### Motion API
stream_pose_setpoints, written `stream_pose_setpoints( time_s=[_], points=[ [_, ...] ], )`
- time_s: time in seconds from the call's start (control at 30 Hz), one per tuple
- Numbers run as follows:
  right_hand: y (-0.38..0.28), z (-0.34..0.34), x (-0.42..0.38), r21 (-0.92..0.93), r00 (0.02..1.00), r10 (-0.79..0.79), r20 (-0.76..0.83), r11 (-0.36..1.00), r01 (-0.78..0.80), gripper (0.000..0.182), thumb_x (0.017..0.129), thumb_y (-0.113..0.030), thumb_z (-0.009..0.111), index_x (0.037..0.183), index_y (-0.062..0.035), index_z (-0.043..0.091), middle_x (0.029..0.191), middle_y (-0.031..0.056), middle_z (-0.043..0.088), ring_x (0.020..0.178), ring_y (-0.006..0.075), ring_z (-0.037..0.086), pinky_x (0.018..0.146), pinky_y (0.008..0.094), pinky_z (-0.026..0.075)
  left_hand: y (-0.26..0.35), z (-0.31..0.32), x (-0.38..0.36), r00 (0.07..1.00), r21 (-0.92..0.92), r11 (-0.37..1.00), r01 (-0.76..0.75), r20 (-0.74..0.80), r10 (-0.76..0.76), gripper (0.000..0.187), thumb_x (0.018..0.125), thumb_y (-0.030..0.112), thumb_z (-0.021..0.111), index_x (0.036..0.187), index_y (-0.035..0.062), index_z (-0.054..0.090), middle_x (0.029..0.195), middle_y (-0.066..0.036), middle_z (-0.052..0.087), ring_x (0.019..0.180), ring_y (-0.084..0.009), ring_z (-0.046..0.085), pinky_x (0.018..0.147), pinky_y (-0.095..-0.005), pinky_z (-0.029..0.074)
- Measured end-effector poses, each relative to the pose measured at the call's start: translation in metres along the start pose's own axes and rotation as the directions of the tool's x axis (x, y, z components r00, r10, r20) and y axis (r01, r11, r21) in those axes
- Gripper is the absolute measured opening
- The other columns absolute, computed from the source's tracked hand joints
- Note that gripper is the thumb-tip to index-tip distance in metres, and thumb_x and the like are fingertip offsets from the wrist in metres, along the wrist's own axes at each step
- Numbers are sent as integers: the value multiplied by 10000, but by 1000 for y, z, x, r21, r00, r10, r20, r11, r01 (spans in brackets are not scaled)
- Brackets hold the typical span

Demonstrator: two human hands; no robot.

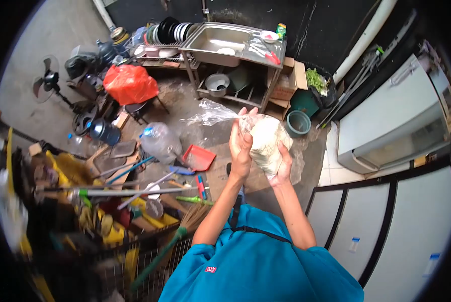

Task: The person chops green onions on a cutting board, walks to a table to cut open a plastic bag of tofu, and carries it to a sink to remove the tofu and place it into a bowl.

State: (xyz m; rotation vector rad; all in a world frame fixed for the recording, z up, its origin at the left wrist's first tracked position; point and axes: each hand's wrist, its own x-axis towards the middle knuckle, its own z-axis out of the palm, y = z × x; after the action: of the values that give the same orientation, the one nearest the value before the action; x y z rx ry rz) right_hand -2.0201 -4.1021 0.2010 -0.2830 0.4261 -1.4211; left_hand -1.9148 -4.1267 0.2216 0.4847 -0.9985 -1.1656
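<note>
A clear plastic bag (268, 143) with a pale, whitish mass inside is held up in front of my body. My left hand (240, 146) is wrapped round its left side, near the gathered neck, with the thumb against the bag. The loose, crinkled end of the bag (213, 113) sticks out to the left past my fingers. At the lower right of the bag, my right hand (282, 168) grips it from the side and below. The fingers behind the bag are partly hidden.
Ahead stands a metal sink (218, 40) with a dish rack (170, 38) beside it. Bottles, a red dustpan (199, 157), brooms and poles clutter the left. A green bucket (298, 123) stands right of the sink; white cabinets (366, 216) line the right.
</note>
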Motion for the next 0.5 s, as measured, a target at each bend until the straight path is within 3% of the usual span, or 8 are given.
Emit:
stream_pose_setpoints(
  time_s=[0.13, 0.23, 0.27, 0.33, 0.4, 0.5],
  points=[
    [-17, -15, 138, -74, 988, -88, -127, 994, 79, 564, 914, -223, 565, 1395, 10, 386, 1357, 161, 522, 1216, 280, 540, 1044, 410, 431, -62, -20, 126, 983, -103, 988, 116, -133, -129, 701, 988, 520, 400, 1405, -39, 331, 1389, -178, 466, 1271, -254, 466, 1093, -389, 335],
    [-30, 3, 237, -64, 975, -158, -159, 987, 150, 499, 885, -192, 626, 1314, 10, 472, 1244, 135, 596, 1114, 242, 606, 954, 375, 498, -105, -41, 217, 968, -166, 975, 148, -176, -177, 659, 998, 515, 380, 1374, -27, 381, 1349, -152, 502, 1251, -233, 476, 1089, -373, 329],
    [-34, 4, 271, -59, 973, -163, -162, 986, 155, 499, 885, -192, 626, 1314, 10, 472, 1244, 135, 596, 1114, 242, 606, 954, 375, 498, -116, -46, 247, 969, -163, 975, 153, -170, -181, 659, 998, 515, 380, 1374, -27, 381, 1349, -152, 502, 1251, -233, 476, 1089, -373, 329],
    [-41, -6, 341, -135, 956, -203, -210, 975, 178, 477, 879, -163, 628, 1297, 19, 488, 1225, 125, 605, 1088, 237, 620, 925, 367, 514, -144, -59, 305, 927, -276, 918, 285, -163, -337, 638, 999, 519, 375, 1349, -12, 413, 1323, -133, 519, 1245, -218, 475, 1075, -362, 339],
    [-48, -12, 418, -145, 950, -223, -218, 970, 194, 450, 854, -113, 655, 1255, 32, 511, 1171, 115, 620, 1037, 217, 634, 889, 344, 526, -181, -74, 368, 924, -290, 914, 284, -172, -342, 619, 1002, 516, 371, 1335, -3, 434, 1317, -124, 524, 1239, -208, 480, 1069, -356, 345],
    [-56, -20, 516, -366, 921, -312, -235, 906, 213, 446, 802, -31, 707, 1205, 18, 523, 1102, 103, 620, 979, 183, 628, 859, 310, 523, -246, -109, 445, 896, -383, 871, 308, -191, -401, 595, 1006, 500, 371, 1331, 5, 433, 1304, -114, 533, 1219, -223, 503, 1053, -375, 366]
  ],
)
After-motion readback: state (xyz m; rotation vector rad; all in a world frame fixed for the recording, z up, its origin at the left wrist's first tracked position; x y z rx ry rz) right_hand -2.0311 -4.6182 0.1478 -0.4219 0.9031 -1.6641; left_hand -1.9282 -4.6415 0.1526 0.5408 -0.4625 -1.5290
